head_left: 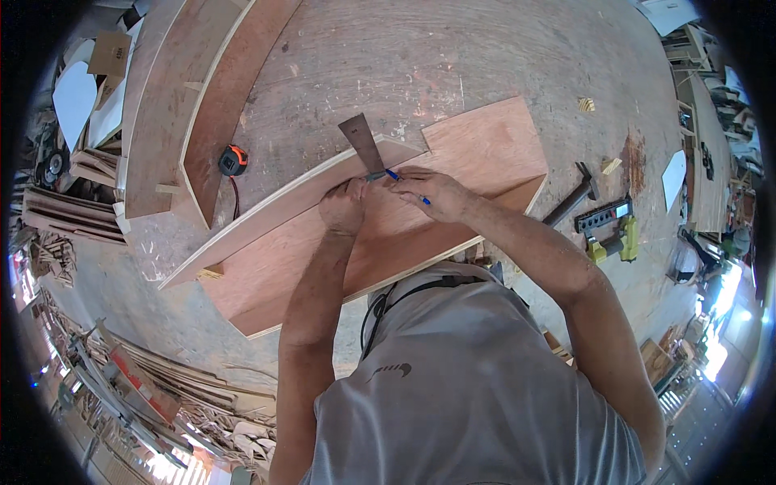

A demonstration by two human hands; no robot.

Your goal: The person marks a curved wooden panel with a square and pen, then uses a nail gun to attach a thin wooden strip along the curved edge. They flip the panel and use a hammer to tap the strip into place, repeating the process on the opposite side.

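A plywood piece with raised sides [477,133] lies in front of me, and a long plywood strip [267,214] stands along its far side. A dark, flat-bladed square [361,141] crosses the strip's upper edge. My left hand [343,206] has its fingers curled around the square's near end, which is partly hidden. My right hand [436,194] closes on a blue pen [426,200], its front end beside the square. Both hands rest close together above the plywood.
An orange and black tape measure [233,160] lies left, near a curved plywood frame [190,121]. To the right are a hammer [575,194], a yellow-green nail gun [610,232] and small wood scraps [586,104]. Stacked wood strips [73,214] stand beyond the table's left side.
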